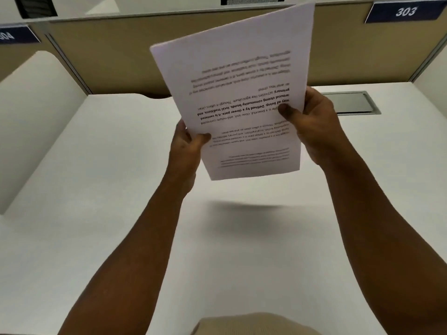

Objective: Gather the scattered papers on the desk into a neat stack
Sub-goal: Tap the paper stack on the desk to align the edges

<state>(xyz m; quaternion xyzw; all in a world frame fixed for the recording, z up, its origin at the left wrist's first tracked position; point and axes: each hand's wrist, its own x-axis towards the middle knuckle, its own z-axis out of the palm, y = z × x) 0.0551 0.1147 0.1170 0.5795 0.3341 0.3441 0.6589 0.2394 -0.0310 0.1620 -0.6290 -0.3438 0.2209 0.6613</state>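
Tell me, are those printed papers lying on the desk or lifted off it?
Lifted off. Both the left hand and right hand hold the papers above the desk.

tan partition [116,56] | label "303" [406,12] | grey cable hatch [350,101]

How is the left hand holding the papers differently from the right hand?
The left hand grips the papers lower down, on their left edge; the right hand grips higher up, on their right edge. The left thumb lies near the small print, while the right thumb presses on the bold lines. Both hands pinch the same papers, thumbs in front, holding them up above the desk.
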